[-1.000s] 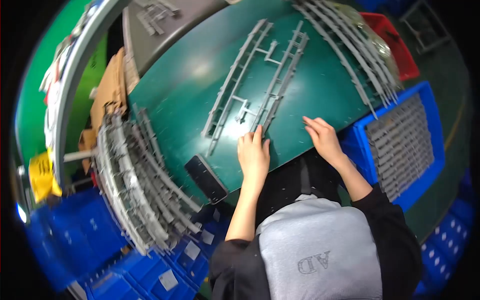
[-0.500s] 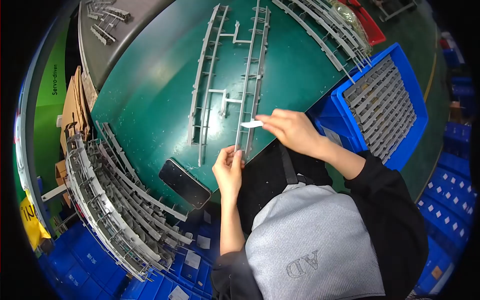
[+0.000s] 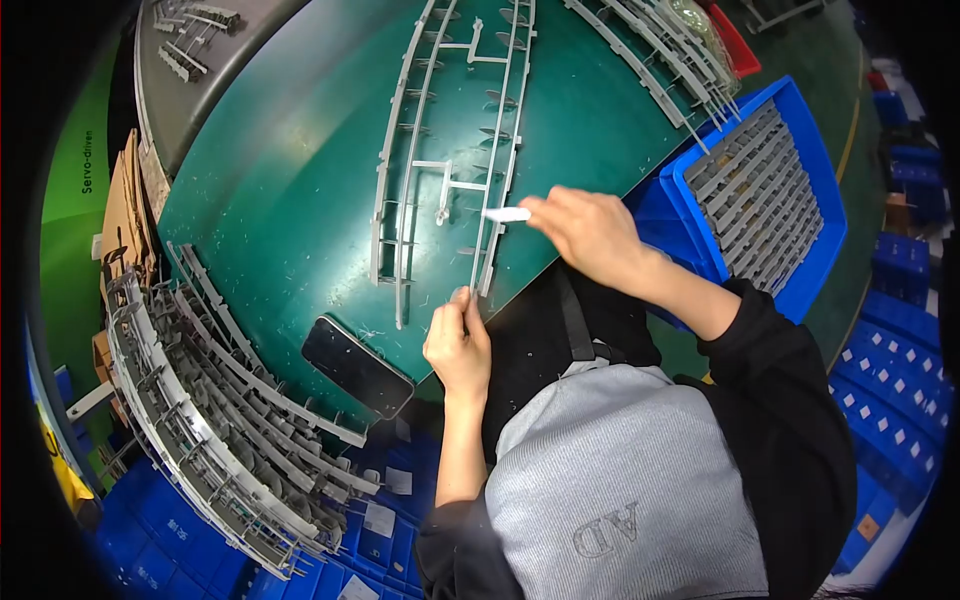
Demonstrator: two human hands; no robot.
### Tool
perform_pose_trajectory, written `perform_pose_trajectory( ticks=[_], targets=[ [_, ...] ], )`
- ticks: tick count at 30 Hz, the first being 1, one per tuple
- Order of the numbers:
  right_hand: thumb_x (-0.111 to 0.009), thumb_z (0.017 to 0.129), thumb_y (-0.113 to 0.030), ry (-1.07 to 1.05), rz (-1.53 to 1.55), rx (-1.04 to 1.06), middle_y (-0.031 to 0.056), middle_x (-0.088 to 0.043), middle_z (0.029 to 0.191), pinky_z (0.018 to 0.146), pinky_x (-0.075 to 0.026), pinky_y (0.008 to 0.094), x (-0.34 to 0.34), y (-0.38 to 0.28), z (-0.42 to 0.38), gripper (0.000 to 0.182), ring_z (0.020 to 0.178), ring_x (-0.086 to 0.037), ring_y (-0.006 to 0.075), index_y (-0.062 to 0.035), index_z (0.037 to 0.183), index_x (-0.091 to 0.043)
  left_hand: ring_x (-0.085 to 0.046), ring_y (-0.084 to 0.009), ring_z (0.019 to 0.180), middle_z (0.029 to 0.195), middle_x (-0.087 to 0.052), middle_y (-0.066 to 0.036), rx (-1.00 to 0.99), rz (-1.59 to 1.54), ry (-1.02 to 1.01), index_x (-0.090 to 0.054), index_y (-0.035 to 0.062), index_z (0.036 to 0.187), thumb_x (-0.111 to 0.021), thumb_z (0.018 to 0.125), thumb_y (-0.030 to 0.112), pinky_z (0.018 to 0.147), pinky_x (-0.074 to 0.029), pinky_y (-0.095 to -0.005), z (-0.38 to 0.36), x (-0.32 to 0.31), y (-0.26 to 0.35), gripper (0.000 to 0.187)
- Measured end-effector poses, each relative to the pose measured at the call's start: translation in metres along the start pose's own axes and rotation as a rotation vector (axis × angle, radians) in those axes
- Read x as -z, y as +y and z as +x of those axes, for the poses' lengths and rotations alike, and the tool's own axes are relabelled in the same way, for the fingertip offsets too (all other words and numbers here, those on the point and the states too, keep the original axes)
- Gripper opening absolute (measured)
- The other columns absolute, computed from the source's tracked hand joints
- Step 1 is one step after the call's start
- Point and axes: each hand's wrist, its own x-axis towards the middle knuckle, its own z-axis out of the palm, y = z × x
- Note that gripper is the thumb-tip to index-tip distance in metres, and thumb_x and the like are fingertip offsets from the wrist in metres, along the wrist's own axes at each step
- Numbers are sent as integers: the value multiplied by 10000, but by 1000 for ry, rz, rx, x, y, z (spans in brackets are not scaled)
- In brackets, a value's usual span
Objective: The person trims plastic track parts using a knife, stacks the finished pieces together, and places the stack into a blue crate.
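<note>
Head camera, looking down: a long grey plastic moulding frame (image 3: 445, 150), two ladder-like rails joined by cross runners, lies flat on the dark green table top (image 3: 290, 170), its near end by the table's front edge. The left hand (image 3: 458, 345) has its fingers drawn together at that near end, thumb and fingertips pinched on the tip of the right-hand rail. The right hand (image 3: 590, 235) is closed around a small white blade-like tool (image 3: 506, 214), whose tip points left and touches the same rail a little farther up. A black flat phone (image 3: 357, 366) lies on the table just left of the left hand. A heap of similar grey frames (image 3: 220, 400) is stacked at the table's left end, and more grey frames (image 3: 655, 50) lie at the far right. Beside the table on the right stands a blue plastic crate (image 3: 800, 150) filled with rows of small grey parts. Blue bins (image 3: 900, 380) sit lower right.
</note>
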Motion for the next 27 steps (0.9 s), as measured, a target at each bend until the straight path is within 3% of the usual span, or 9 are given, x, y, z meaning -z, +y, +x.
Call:
perform_pose_trajectory(
  ticks=[5, 6, 8, 10, 11, 15, 16, 20, 27],
  targets=[
    [-564, 842, -183, -1, -67, 190, 14, -455, 671, 484, -426, 300, -19, -12, -17, 55, 562, -542, 185, -145, 881, -554, -567, -174, 535, 753, -645, -58, 67, -94, -60, -623, 12, 884, -663, 757, 9, 496, -446, -253, -2, 3, 0, 133],
    [-570, 843, -169, 12, -97, 65, 18, -473, 682, 485, -422, 302, -14, -4, -11, 70, 553, -531, 191, -132, 902, -572, -567, -174, 535, 753, -645, -58, 66, -101, -61, -623, 12, 884, -663, 757, 9, 496, -446, -253, 1, 8, 3, 133],
    [-576, 844, -155, 26, -142, -57, 22, -491, 693, 487, -418, 303, 1, 19, -3, 88, 544, -520, 197, -119, 923, -589, -587, -194, 651, 823, -639, -82, 448, -153, -431, -627, 8, 887, -655, 765, 42, 581, -462, -275, 12, 33, 16, 130],
    [-591, 848, -122, 198, 91, -291, 32, -528, 722, 494, -401, 290, 14, 40, -4, 163, 528, -484, 190, -77, 999, -631, -606, -214, 768, 893, -632, -106, 811, -201, -802, -630, 3, 890, -647, 774, 76, 666, -479, -297, 25, 44, 24, 139],
    [-591, 848, -122, 204, 80, -289, 32, -528, 722, 494, -401, 290, 16, 44, -6, 163, 528, -484, 190, -77, 999, -631, -606, -214, 768, 893, -632, -106, 801, -210, -801, -630, 3, 890, -647, 774, 76, 666, -479, -297, 29, 38, 28, 139],
    [-600, 847, -93, 140, 454, -386, 40, -545, 737, 499, -384, 273, 12, 37, -40, 217, 526, -457, 165, -46, 1054, -643, -513, -320, 1080, 1145, -560, -176, -197, 167, -173, -603, -2, 837, -619, 748, 110, 906, -402, -447, 44, 7, 53, 144],
    [-607, 839, -85, 138, 481, -360, 37, -538, 731, 498, -379, 262, 11, 32, -46, 232, 526, -455, 151, -47, 1065, -643, -513, -320, 1080, 1145, -560, -176, -200, 160, -172, -603, -2, 837, -619, 748, 110, 906, -402, -447, 47, -2, 53, 144],
    [-638, 809, -74, 138, 467, -235, 26, -531, 721, 498, -384, 244, 2, 17, -64, 239, 522, -462, 136, -55, 1046, -652, -283, -390, 1294, 1311, -436, -190, -271, 166, -394, -561, 7, 803, -591, 733, 112, 1065, -169, -534, 54, -43, 37, 130],
    [-658, 777, -52, 98, 362, -42, 22, -513, 698, 500, -382, 244, 9, 11, -58, 265, 526, -451, 140, -65, 1041, -657, -248, -394, 1323, 1318, -445, -173, -66, -306, -408, -515, 22, 769, -580, 748, 134, 1091, -93, -531, 50, -23, 42, 132]
  ],
)
